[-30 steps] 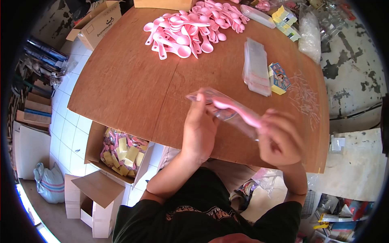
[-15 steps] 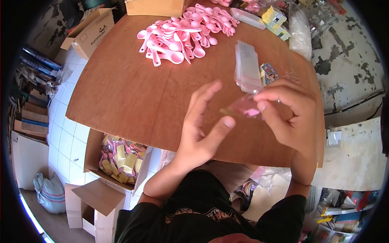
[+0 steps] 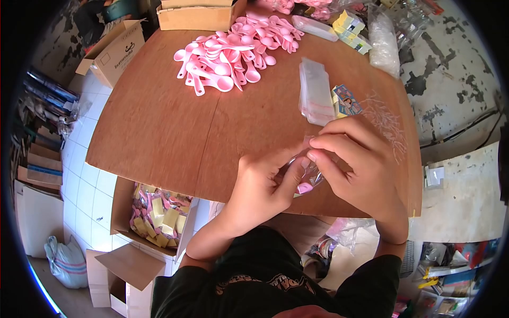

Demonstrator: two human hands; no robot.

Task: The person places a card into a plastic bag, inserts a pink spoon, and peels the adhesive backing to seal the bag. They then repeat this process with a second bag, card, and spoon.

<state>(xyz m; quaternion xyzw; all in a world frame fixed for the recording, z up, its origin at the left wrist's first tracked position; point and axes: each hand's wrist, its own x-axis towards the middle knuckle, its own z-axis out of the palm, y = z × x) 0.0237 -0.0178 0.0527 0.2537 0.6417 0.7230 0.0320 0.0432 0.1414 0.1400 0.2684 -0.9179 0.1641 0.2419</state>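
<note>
— Two hands are seen at the near edge of the table (image 3: 159,132); what is held between them?

— A small clear bag (image 3: 310,172) is pinched from both sides. A pink spoon (image 3: 305,187) can be made out inside it, with its pink end showing at the bottom.

— How are the hands closed?

— The left hand (image 3: 260,188) is closed narrowly on the clear bag, with the thumb pressed up against its side. The right hand (image 3: 360,164) is curled over it, and the fingertips (image 3: 314,142) are pressed on its top.

— Where is the clear bag placed?

— It is held over the near edge, toward the near right corner. Whether the wood is touched cannot be told.

— What else is laid on the table?

— A heap of loose spoons (image 3: 228,53), all pink, is spread along the far edge, about its middle. A stack of empty bags (image 3: 315,93) is laid just beyond the right hand, and printed cards (image 3: 347,102) are set touching its right side. Thin clear strips (image 3: 387,119) are scattered by the right edge. Yellow packs (image 3: 351,25) are lined up at the far right corner, and a cardboard box (image 3: 196,16) is set on the far edge, just beside the heap.

— And below the table?

— An open carton (image 3: 123,196), filled with pink and yellow packed items, is placed on the tiled floor under the near left corner.
</note>
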